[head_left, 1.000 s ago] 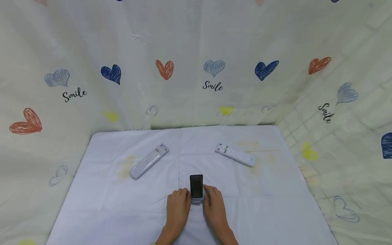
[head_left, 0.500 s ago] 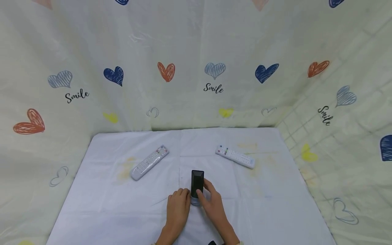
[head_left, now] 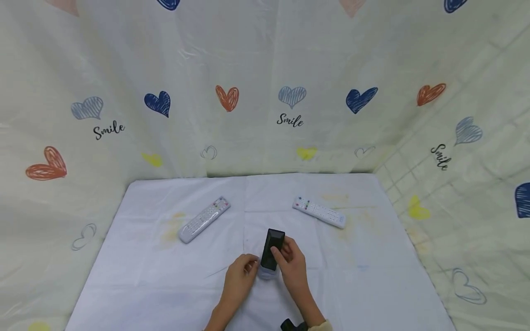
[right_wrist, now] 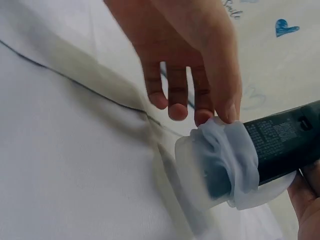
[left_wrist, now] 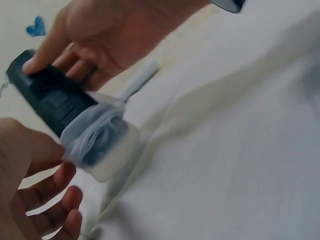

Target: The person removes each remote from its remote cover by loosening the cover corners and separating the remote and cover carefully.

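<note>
A black remote control (head_left: 272, 241) is tilted up at the middle front of the table, its lower end inside a clear protective sleeve (head_left: 267, 275). The sleeve is rolled and bunched around the remote, as the left wrist view shows on the sleeve (left_wrist: 95, 132). My right hand (head_left: 295, 271) grips the remote's upper part, thumb across its near face and fingers along the far right side. Thumb and index finger of my left hand (head_left: 239, 280) pinch the bunched edge of the sleeve (right_wrist: 240, 165); the other fingers hang loosely bent in the right wrist view.
Two remotes lie farther back on the white cloth (head_left: 145, 276): a covered grey one (head_left: 204, 219) at left and a white one (head_left: 319, 212) at right. A heart-printed curtain (head_left: 256, 133) stands behind the table. A dark object (head_left: 291, 325) is near my right wrist.
My right hand has moved from the remote's side to gripping its upper part, and the remote now leans to the right. The left hand has shifted slightly, its fingers now pinching the sleeve edge.
</note>
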Tool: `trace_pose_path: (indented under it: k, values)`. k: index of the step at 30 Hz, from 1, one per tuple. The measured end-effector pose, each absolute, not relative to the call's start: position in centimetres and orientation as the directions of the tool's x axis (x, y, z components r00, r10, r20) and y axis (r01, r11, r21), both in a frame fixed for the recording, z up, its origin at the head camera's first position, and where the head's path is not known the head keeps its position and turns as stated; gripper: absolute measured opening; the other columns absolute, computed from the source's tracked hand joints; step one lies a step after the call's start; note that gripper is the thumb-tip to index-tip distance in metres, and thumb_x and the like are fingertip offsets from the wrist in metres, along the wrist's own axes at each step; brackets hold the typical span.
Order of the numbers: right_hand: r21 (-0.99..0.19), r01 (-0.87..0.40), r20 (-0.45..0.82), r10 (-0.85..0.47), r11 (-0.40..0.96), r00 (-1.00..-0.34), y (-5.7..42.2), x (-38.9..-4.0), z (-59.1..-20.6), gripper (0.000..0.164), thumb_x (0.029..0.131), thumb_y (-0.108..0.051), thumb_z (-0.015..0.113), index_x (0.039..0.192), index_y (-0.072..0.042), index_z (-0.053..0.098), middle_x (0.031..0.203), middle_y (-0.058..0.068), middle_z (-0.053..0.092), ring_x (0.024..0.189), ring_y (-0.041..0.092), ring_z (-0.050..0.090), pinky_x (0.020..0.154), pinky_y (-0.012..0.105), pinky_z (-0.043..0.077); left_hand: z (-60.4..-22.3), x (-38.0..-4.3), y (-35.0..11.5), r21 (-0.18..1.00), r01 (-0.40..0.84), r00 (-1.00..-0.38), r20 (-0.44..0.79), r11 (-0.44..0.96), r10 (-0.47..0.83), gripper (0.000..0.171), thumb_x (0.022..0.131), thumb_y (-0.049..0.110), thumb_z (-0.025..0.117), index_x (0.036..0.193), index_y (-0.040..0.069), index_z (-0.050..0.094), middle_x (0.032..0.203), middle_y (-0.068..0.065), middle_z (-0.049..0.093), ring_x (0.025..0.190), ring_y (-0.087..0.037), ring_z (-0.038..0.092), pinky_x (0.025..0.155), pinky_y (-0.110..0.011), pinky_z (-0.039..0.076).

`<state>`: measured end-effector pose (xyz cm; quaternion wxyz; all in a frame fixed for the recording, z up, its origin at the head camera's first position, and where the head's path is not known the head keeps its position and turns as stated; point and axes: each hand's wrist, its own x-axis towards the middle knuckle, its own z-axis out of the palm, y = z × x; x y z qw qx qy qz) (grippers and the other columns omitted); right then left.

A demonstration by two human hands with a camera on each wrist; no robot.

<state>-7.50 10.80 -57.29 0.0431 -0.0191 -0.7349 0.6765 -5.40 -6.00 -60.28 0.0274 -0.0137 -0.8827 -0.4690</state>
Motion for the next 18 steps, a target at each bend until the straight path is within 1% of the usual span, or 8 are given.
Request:
trace_pose_path:
  k: [2,5,9,11,13,15,18]
  values:
    - [-0.999,-0.012,0.016,0.111,0.036,-0.994,11.1,-7.6,-57.1,0.041,0.097,-0.02,0.075,0.134,-0.01,0.062,0.127,0.014,0.073,0.111,0.009,0.074,0.091,0.02,0.058,-60.2,-5.3,-6.3,0.881,0.024,-0.999,0.009,0.472,0.035,0.017,0.098,0.016,0.071,0.115,0.018,0.074,0.096,0.009,0.069,0.083,0.0,0.059,0.073,-0.021,0.051]
    - [-1.0,0.009,-0.01,0.141,-0.007,-0.99,11.6,-7.8,-56.9,0.04,0.097,-0.02,0.075,0.134,-0.009,0.063,0.127,0.015,0.073,0.109,0.009,0.075,0.09,0.02,0.058,-60.2,-5.1,-6.6,0.926,-0.025,-0.991,-0.072,0.377,0.11,0.026,0.1,0.022,0.07,0.126,0.017,0.07,0.105,0.004,0.069,0.09,0.0,0.061,0.077,-0.02,0.051]
    - [-0.999,0.029,-0.035,0.157,-0.045,-0.987,12.1,-7.9,-56.6,0.039,0.098,-0.023,0.075,0.133,-0.01,0.063,0.128,0.014,0.073,0.11,0.011,0.074,0.091,0.02,0.058,-60.5,-4.8,-6.8,0.942,-0.076,-0.975,-0.139,0.328,0.175,0.037,0.1,0.032,0.071,0.133,0.014,0.066,0.111,0.0,0.069,0.093,0.0,0.061,0.078,-0.019,0.05]
    - [-0.997,0.038,-0.048,0.158,-0.061,-0.986,12.3,-8.0,-56.5,0.041,0.098,-0.026,0.075,0.134,-0.011,0.062,0.13,0.013,0.072,0.112,0.012,0.074,0.093,0.02,0.057,-60.7,-4.7,-6.8,0.942,-0.075,-0.973,-0.142,0.329,0.184,0.039,0.1,0.035,0.071,0.133,0.013,0.066,0.113,0.0,0.069,0.094,0.0,0.06,0.078,-0.019,0.05]
    - [-0.996,0.048,-0.06,0.161,-0.075,-0.985,12.5,-8.2,-56.4,0.042,0.098,-0.029,0.075,0.134,-0.012,0.062,0.133,0.012,0.071,0.113,0.012,0.073,0.093,0.021,0.058,-60.8,-4.6,-6.8,0.94,-0.06,-0.973,-0.13,0.337,0.19,0.039,0.1,0.035,0.071,0.13,0.012,0.066,0.11,-0.001,0.069,0.092,0.0,0.059,0.078,-0.02,0.051]
    - [-0.994,0.056,-0.07,0.163,-0.092,-0.984,12.6,-8.4,-56.3,0.043,0.098,-0.031,0.075,0.135,-0.013,0.061,0.134,0.011,0.07,0.114,0.013,0.073,0.093,0.022,0.058,-60.9,-4.5,-6.8,0.936,-0.039,-0.974,-0.114,0.349,0.196,0.035,0.1,0.035,0.07,0.127,0.012,0.068,0.108,0.0,0.068,0.091,0.0,0.058,0.078,-0.02,0.051]
    - [-0.991,0.061,-0.08,0.161,-0.119,-0.984,12.6,-8.6,-56.0,0.043,0.098,-0.031,0.074,0.135,-0.014,0.061,0.136,0.01,0.07,0.114,0.014,0.073,0.092,0.024,0.059,-60.7,-4.6,-6.7,0.932,-0.019,-0.974,-0.099,0.363,0.202,0.026,0.101,0.036,0.069,0.116,0.014,0.07,0.102,0.001,0.069,0.088,0.0,0.058,0.076,-0.021,0.051]
